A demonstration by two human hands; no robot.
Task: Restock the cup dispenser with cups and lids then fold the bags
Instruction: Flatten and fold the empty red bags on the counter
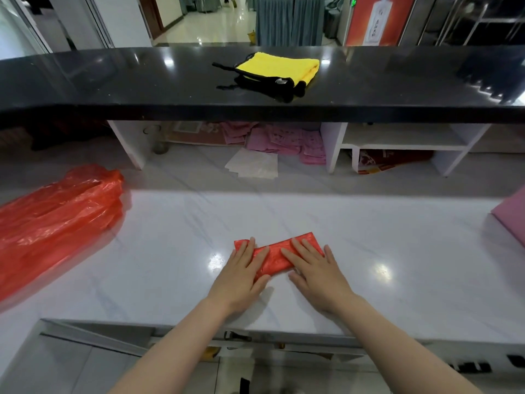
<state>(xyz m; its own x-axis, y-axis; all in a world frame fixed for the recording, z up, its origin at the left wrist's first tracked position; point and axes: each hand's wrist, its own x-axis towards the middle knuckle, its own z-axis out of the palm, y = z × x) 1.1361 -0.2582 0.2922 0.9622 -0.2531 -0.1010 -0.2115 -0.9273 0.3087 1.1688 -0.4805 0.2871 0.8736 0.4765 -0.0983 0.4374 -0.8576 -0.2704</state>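
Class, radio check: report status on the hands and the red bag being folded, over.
Left hand and right hand flat, pressing folded red bag on white counter. Second red bag unfolded at left. Nothing in the way.

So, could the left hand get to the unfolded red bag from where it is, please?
Probably yes. The left hand presses flat on the folded bag, holding nothing, and bare counter lies between it and the unfolded red bag to its left.
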